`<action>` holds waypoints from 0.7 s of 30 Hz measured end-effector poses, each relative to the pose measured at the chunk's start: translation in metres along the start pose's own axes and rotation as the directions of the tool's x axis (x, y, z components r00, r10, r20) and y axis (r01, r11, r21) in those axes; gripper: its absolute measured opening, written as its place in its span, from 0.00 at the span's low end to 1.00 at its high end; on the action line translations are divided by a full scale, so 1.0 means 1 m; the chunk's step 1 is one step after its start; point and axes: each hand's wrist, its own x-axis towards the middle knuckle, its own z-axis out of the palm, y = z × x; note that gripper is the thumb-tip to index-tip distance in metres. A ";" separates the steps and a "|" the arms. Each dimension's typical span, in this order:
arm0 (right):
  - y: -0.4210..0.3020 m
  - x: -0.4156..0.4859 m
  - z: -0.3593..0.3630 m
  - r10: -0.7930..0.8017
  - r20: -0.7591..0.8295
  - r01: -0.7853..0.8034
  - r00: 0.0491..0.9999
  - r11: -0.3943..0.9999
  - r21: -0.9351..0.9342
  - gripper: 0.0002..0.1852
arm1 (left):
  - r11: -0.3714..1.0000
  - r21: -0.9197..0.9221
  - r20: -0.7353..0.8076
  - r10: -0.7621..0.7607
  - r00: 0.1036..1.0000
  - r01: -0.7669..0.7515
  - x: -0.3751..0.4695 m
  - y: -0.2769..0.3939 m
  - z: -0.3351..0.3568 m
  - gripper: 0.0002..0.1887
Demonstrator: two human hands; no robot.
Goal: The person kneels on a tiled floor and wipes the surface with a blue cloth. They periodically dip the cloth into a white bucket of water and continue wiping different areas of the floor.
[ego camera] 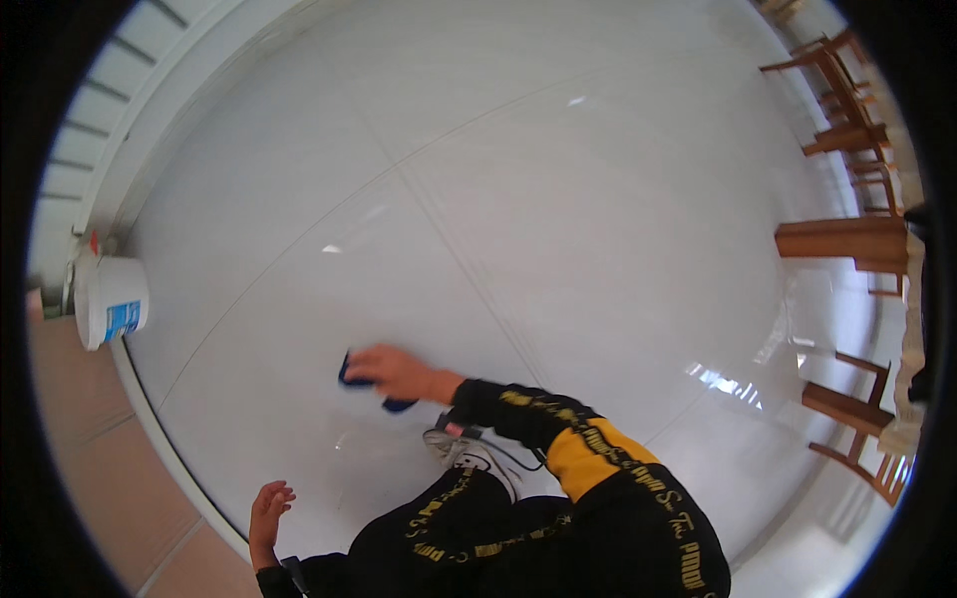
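My right hand (396, 374) presses on a dark blue cloth (354, 375) against the glossy pale tiled floor (523, 247). Part of the cloth shows ahead of the fingers and another bit pokes out below the palm. The hand covers the rest, and it looks slightly blurred. At the lower left my left hand (271, 508) is held off to the side with nothing in it. Its fingers are loosely bent and a little apart. A white shoe (478, 460) shows below my right forearm, with a dark cable next to it.
A white plastic bucket (123, 303) with a blue label stands at the left by the wall. Reddish-brown tiles (112, 441) lie beyond a dark-edged strip (187, 475). Wooden chairs (845, 97) and a thick wooden table leg (837, 239) line the right side.
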 end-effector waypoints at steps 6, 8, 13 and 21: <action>0.036 -0.134 -0.270 0.243 -0.857 -0.423 0.455 0.906 0.033 0.25 | 0.998 0.044 0.033 -0.042 0.999 0.041 0.024 0.000 0.006 0.19; 0.015 -0.222 -0.322 0.149 -0.962 -0.628 0.228 0.778 -0.028 0.24 | 0.998 0.027 0.024 -0.064 0.998 0.064 0.031 0.006 0.007 0.18; -0.019 -0.362 -0.340 0.037 -0.998 -0.992 -0.045 0.117 0.049 0.23 | 0.992 0.120 0.047 -0.047 0.998 0.041 0.048 0.021 0.009 0.20; 0.016 -0.107 -0.127 0.195 -0.598 -0.611 0.777 0.463 -0.642 0.12 | 0.970 0.217 0.107 0.083 0.991 -0.104 0.091 0.059 0.078 0.17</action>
